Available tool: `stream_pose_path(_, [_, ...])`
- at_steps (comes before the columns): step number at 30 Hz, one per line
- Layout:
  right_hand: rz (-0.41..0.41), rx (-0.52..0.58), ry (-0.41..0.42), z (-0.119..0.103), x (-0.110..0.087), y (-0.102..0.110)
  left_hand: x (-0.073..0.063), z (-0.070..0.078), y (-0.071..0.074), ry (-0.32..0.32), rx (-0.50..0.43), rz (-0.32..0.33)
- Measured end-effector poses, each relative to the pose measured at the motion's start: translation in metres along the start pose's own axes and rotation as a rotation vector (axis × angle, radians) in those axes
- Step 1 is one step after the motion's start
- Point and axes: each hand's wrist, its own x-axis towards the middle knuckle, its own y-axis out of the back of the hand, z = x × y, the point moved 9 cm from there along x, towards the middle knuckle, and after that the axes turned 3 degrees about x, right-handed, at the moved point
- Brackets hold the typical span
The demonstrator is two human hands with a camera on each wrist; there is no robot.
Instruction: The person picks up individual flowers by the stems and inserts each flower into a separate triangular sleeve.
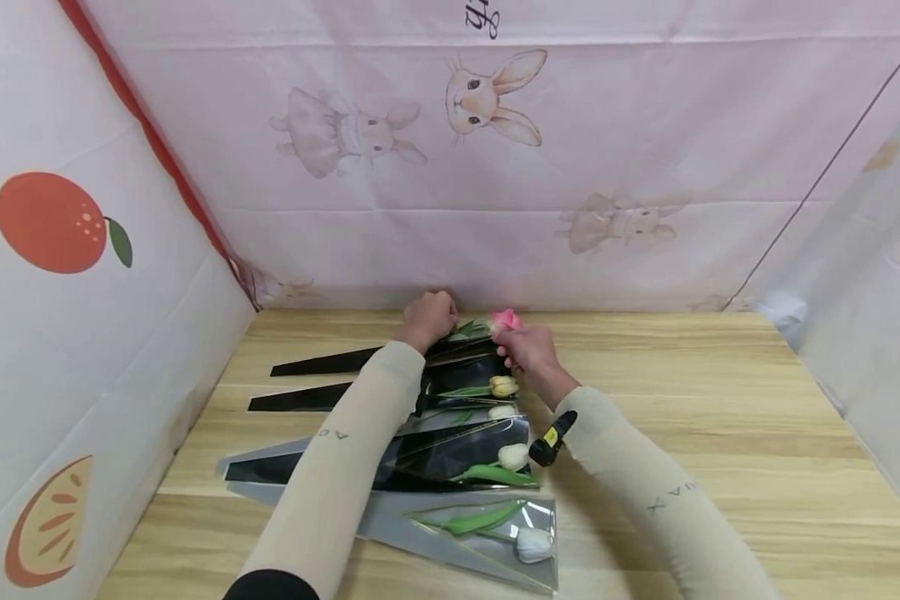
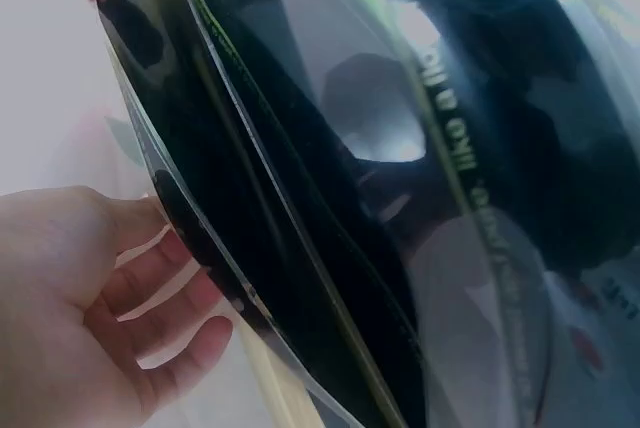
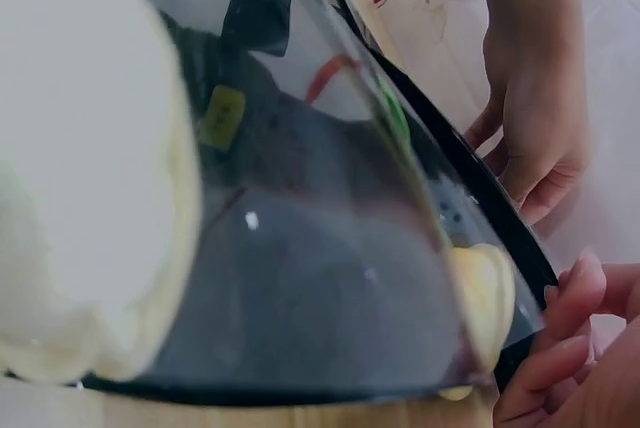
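Note:
At the far edge of the table lies a pink tulip (image 1: 506,320) in a black-and-clear flower sleeve (image 1: 330,363). My left hand (image 1: 429,320) pinches the long far edge of this sleeve. In the left wrist view, the left hand's fingers (image 2: 190,348) are bent beside the dark film. My right hand (image 1: 531,354) pinches the sleeve's open end by the pink bloom; its fingertips (image 3: 575,293) show at the corner in the right wrist view. Just nearer lies a yellow tulip (image 1: 503,386) in another black sleeve (image 1: 292,398).
Nearer on the wooden table (image 1: 690,400) lie more sleeved flowers: a white tulip (image 1: 513,457) in a black sleeve and a white tulip (image 1: 534,545) in a grey one (image 1: 397,521). A pink rabbit-print cloth (image 1: 420,250) hangs behind the table, and a white fruit-print cloth (image 1: 82,350) stands left.

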Motion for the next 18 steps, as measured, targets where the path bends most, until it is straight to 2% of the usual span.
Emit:
stream_pose_path(4, [0.005, -0.025, -0.017, 0.008, 0.004, 0.000, 0.000, 0.000, -0.005, -0.008, -0.003, -0.004])
stream_pose_path(13, [0.025, -0.041, -0.014, 0.018, 0.008, 0.002, -0.008, 0.006, -0.003, -0.026, 0.021, 0.022])
stream_pose_path(18, [0.015, -0.068, -0.042, 0.023, 0.010, 0.003, -0.009, 0.006, -0.005, -0.029, 0.025, 0.022])
